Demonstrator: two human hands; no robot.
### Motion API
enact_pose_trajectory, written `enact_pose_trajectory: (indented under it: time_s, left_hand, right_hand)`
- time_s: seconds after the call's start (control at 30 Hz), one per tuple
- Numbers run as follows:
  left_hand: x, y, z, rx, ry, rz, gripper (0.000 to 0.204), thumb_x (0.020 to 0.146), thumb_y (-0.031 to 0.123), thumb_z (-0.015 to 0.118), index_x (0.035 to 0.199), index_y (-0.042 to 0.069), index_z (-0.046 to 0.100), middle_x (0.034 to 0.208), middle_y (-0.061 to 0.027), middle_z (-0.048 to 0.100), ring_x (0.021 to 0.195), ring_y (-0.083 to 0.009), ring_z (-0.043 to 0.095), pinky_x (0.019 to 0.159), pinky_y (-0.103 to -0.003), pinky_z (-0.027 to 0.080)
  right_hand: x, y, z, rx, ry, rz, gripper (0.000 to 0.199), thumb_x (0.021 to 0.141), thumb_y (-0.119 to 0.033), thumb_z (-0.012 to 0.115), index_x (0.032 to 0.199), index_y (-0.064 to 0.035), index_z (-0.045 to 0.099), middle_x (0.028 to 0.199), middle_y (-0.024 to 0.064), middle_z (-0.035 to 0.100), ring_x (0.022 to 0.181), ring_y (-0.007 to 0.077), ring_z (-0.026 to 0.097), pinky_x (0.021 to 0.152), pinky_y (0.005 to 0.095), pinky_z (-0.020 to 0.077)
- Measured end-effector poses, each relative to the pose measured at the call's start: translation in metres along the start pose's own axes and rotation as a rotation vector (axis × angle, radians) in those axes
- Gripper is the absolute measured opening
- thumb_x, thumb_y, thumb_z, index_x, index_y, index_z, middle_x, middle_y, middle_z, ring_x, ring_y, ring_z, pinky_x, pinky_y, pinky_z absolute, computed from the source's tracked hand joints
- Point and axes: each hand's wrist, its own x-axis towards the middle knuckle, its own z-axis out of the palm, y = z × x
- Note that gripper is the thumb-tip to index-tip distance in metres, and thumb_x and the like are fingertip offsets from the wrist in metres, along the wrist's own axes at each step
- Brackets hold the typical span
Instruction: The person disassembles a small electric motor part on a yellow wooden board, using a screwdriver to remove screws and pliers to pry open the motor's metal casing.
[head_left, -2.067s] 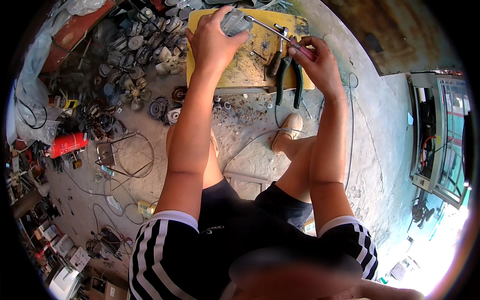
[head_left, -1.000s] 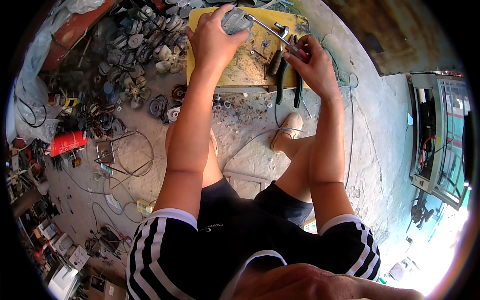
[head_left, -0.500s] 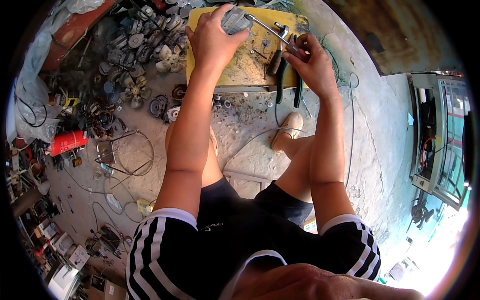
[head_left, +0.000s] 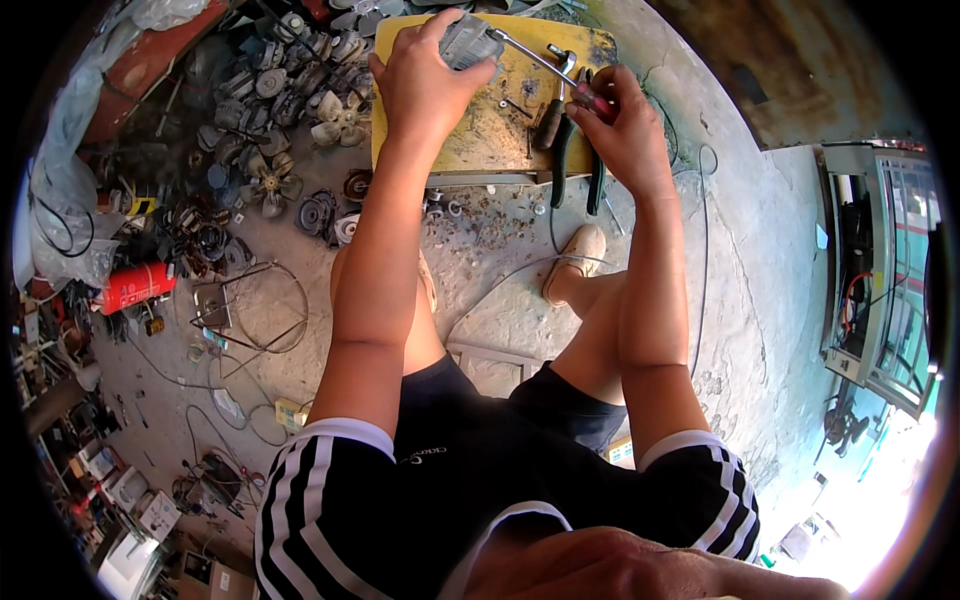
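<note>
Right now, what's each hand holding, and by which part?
Left hand: grey ribbed part, around its near-left side. Right hand: metal-shafted driver, by its reddish handle.

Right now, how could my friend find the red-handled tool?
Look at the yellow board near the top. At its right edge, the grip of the right hand holds a tool slanting toward a grey block. Unlike the dark-handled hammer and pliers nearby, its handle is red.

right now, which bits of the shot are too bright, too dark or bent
Head view: glare whites out the lower right side; head view: the heap of motor parts looks dimmer; head view: fisheye distortion bows edges toward the rim; head view: the left hand, right hand and red-handled driver look fairly sharp.
</note>
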Motion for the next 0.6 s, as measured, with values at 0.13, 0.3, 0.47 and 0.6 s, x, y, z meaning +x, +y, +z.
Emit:
enact_pose_trajectory:
  time_s: [0.13,0.3,0.47,0.6]
  left_hand:
    - [-0.002,-0.004,0.001,0.047,0.009,0.028,0.061,0.068,0.039,0.081,0.123,0.018,0.068,0.118,-0.0138,0.067,0.109,-0.0310,0.064,0.099,-0.043,0.042]
    - [-0.001,-0.001,0.003,0.008,-0.018,0.001,0.062,0.068,0.039,0.081,0.124,0.018,0.067,0.118,-0.0129,0.067,0.110,-0.0301,0.063,0.101,-0.043,0.041]
    - [-0.001,0.000,0.002,0.024,-0.023,-0.004,0.062,0.067,0.039,0.081,0.124,0.018,0.067,0.118,-0.0128,0.067,0.110,-0.0300,0.063,0.100,-0.043,0.042]
    - [-0.002,0.000,0.002,0.070,-0.006,0.041,0.062,0.067,0.038,0.082,0.124,0.018,0.067,0.118,-0.0129,0.067,0.109,-0.0302,0.063,0.099,-0.043,0.043]
  right_hand:
    - [-0.003,-0.026,-0.004,-0.078,-0.088,0.129,0.042,0.093,-0.036,0.070,0.118,-0.0033,0.064,0.092,0.0125,0.068,0.084,0.0175,0.067,0.078,0.0344,0.0518]
    - [-0.002,0.008,0.004,-0.187,-0.006,-0.070,0.040,0.093,-0.036,0.069,0.117,-0.0049,0.064,0.103,0.0124,0.061,0.088,0.0231,0.069,0.078,0.0362,0.0524]
    - [-0.003,-0.007,-0.003,-0.092,-0.034,0.012,0.041,0.093,-0.037,0.069,0.119,-0.0055,0.063,0.104,0.0124,0.061,0.092,0.0240,0.069,0.079,0.0365,0.0524]
    - [-0.003,-0.020,-0.002,-0.054,-0.088,0.097,0.041,0.092,-0.033,0.072,0.119,-0.0045,0.062,0.105,0.0127,0.061,0.090,0.0239,0.068,0.078,0.0364,0.0531]
